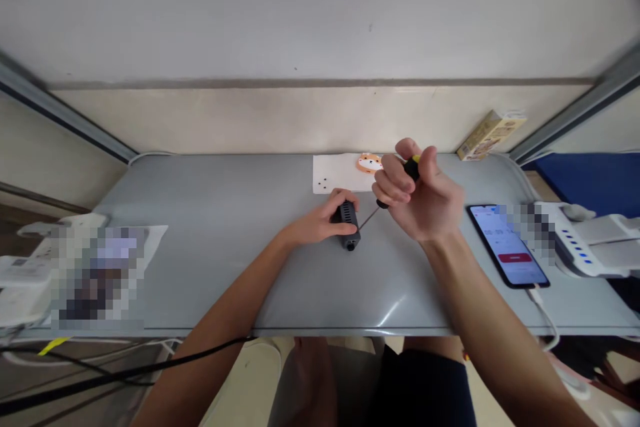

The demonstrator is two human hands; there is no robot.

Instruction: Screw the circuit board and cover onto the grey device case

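Note:
On the grey table, my left hand [333,217] is closed around a small black slotted device [349,217], its thumb lying across the lower part. My right hand [420,193] grips the black and yellow handle of a screwdriver [370,217]. The thin metal shaft slants down and left, its tip at the right side of the device near my left thumb. Whether the tip sits in a screw is too small to tell. Behind my hands lies a white sheet [336,175] with small dark dots, and on it an orange and white animal-face item [369,162].
A phone [510,247] with a lit screen and a white cable lies at the right, beside a white power strip [575,247]. A yellowish box [490,135] stands at the back right. Blurred items and a white adapter [25,280] are at the left.

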